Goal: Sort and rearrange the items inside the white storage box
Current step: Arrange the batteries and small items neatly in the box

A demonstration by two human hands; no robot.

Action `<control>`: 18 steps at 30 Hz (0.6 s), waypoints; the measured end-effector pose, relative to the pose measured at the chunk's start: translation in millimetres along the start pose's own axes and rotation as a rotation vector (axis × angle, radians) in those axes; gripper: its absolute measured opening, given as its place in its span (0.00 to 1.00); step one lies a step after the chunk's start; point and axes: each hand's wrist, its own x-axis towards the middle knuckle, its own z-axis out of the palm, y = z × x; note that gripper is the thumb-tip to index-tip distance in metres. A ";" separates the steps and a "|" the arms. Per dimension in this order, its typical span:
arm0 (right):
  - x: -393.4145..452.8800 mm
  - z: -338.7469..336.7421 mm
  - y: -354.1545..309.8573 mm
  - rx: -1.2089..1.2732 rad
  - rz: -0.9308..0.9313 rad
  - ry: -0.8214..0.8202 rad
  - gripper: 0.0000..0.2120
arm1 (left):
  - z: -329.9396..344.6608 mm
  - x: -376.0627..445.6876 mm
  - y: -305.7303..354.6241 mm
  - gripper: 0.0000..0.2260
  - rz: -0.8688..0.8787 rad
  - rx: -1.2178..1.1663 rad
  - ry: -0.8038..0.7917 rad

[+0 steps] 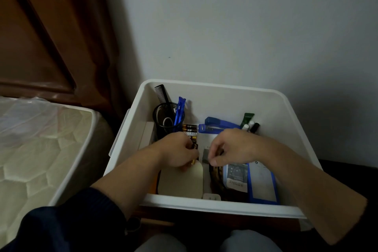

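— Both hands in white storage box (206, 205). Left hand (177, 152) pinches batteries (190, 131) at 10 o'clock; right hand (233, 147) — fingers curled, contents unclear.
— Risk?
— Loose batts could scatter if grip slips.

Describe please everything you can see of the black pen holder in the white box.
The pen holder is a round black cup that looks like wire mesh. It stands upright in the back left corner of the white box. A black comb and blue pens stick out of it, and something white lies inside. Batteries lie just to its right. The left hand is close in front; contact cannot be told.
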 end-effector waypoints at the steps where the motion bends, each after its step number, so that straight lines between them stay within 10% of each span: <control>1: -3.4 3.3 -2.3 -0.059 -0.003 -0.041 0.07 | 0.5 1.2 -1.7 0.12 -0.029 0.000 0.019; 12: -30.9 12.3 -9.9 -0.242 -0.055 -0.186 0.18 | 0.8 -0.6 -1.6 0.08 0.010 0.094 0.060; 18: -34.3 -28.3 -3.0 0.405 -0.078 0.756 0.07 | -5.5 -6.0 6.3 0.06 0.200 -0.102 0.372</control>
